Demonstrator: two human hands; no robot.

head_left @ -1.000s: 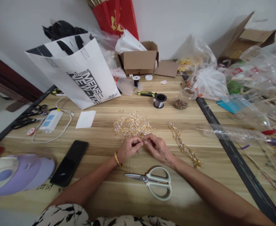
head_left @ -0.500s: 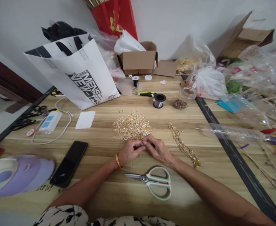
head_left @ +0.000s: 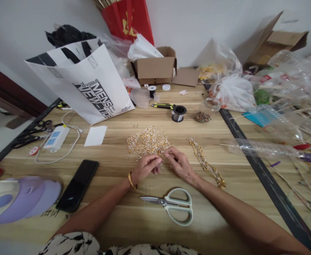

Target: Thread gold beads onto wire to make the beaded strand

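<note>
A loose pile of small gold and clear beaded pieces [head_left: 148, 141] lies in front of me on the wooden table. At its near edge my left hand [head_left: 148, 165], with a gold bangle [head_left: 132, 181] on the wrist, is pinched closed on something tiny. My right hand [head_left: 178, 163] is just to the right, thumb and forefinger together; what they hold is too small to make out. Gold and clear beaded chains [head_left: 208, 164] lie right of that hand. Scissors [head_left: 171, 203] with pale handles rest between my forearms, untouched.
Farther back are a wire spool [head_left: 178, 114], a yellow-black cutter [head_left: 163, 106] and a jar of beads [head_left: 207, 111]. A phone [head_left: 78, 185], a power strip [head_left: 57, 138] and a white paper bag [head_left: 97, 81] stand or lie left. Plastic bottles [head_left: 290, 124] crowd the right.
My hands were touching at the fingertips and have now parted slightly. The left has turned and moved a little left; the right fingers have risen. The pile and scissors lie as before.
</note>
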